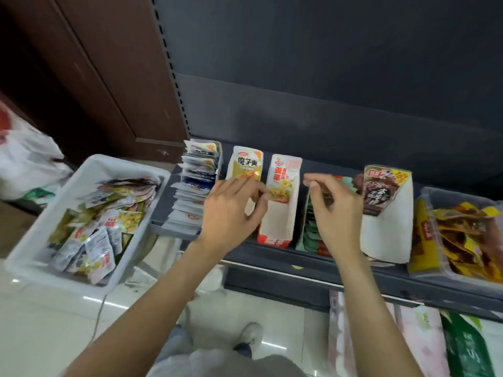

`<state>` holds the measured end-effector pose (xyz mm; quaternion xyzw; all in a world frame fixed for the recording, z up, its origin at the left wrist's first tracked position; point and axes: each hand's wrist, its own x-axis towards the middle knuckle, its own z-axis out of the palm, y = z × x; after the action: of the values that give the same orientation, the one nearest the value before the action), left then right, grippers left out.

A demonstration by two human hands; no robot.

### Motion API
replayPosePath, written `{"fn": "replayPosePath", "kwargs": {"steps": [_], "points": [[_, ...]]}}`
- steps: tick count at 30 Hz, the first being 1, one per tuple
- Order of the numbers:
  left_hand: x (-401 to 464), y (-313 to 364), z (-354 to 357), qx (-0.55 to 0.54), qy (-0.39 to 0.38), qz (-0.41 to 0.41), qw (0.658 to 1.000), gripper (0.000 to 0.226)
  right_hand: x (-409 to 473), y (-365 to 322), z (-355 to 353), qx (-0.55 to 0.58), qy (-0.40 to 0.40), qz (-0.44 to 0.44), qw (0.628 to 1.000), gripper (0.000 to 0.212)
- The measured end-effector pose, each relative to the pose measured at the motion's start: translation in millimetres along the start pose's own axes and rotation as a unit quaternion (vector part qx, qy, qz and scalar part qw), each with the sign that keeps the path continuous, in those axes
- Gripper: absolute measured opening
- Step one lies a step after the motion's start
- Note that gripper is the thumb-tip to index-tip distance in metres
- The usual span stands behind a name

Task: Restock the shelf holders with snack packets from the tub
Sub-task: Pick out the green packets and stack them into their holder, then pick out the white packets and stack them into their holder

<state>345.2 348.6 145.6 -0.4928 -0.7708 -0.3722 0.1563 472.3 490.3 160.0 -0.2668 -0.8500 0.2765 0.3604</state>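
Note:
A white tub (35, 240) full of mixed snack packets (100, 227) stands at the left, beside the shelf. On the dark shelf (313, 265) stand cardboard holders. My left hand (231, 210) reaches into the yellow-labelled holder (246, 164), with fingers and thumb curled round its right wall next to the red-and-white holder (280, 213). My right hand (336, 210) hovers over the holder of green packets (309, 232), its curled fingers pinching what looks like a small dark packet (328, 198). Both hands hide what lies beneath them.
A row of white packets (194, 191) fills the leftmost holder. A brown-labelled holder (386, 210) and a clear bin of yellow-brown packets (462, 235) sit to the right. White plastic bags (24, 161) lie far left. Packaged goods (435, 344) sit below the shelf.

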Motion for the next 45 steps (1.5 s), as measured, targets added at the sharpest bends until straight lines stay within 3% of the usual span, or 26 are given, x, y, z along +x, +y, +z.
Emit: {"fn": "replayPosePath", "kwargs": {"steps": [4,8,12,16,19,23,26,29,31,34,37,39,42,43,45], "points": [[-44,-59,-65,0.003,0.140,-0.042,0.989,0.018,-26,-79,66,0.055,-0.112,-0.065,0.990,0.017],[-106,-145,-119,0.051,0.127,-0.144,0.980,0.014,-53,-143,148,0.047,-0.259,-0.115,0.958,0.017],[-162,-242,-153,0.080,-0.021,-0.381,0.921,0.014,-75,-177,238,0.030,-0.358,-0.068,0.931,0.019],[-195,-318,-151,0.076,-0.233,-0.492,0.835,0.049,-85,-181,324,-0.023,-0.426,-0.029,0.904,0.024],[-207,-351,-139,0.099,-0.324,-0.484,0.807,0.065,-81,-172,377,-0.068,-0.464,0.015,0.883,0.028],[-216,-375,-131,0.096,-0.324,-0.485,0.807,0.070,-94,-168,418,-0.150,-0.517,0.031,0.842,0.036],[-225,-387,-128,0.062,-0.344,-0.492,0.797,0.074,-117,-171,433,-0.173,-0.554,-0.099,0.808,0.058],[-231,-395,-126,0.045,-0.369,-0.494,0.786,0.079,-121,-169,436,-0.227,-0.607,-0.236,0.724,0.086],[-234,-400,-125,0.070,-0.391,-0.465,0.791,0.079,-117,-165,435,-0.249,-0.621,-0.280,0.689,0.087],[-234,-405,-128,0.082,-0.392,-0.406,0.821,0.064,-103,-159,427,-0.239,-0.633,-0.301,0.672,0.074],[-230,-404,-129,0.030,-0.373,-0.396,0.838,0.045,-88,-159,409,-0.157,-0.651,-0.242,0.702,0.061],[-224,-402,-127,0.031,-0.344,-0.440,0.829,0.054,-85,-160,394,-0.080,-0.604,-0.149,0.779,0.047],[-216,-406,-128,0.074,-0.336,-0.467,0.814,0.071,-84,-169,381,0.019,-0.437,0.063,0.897,0.020],[-213,-407,-130,0.079,-0.339,-0.466,0.814,0.071,-83,-173,381,0.038,-0.386,0.142,0.911,0.023],[-210,-409,-135,0.060,-0.338,-0.458,0.820,0.063,-83,-179,382,0.120,-0.320,0.288,0.895,0.022]]}}
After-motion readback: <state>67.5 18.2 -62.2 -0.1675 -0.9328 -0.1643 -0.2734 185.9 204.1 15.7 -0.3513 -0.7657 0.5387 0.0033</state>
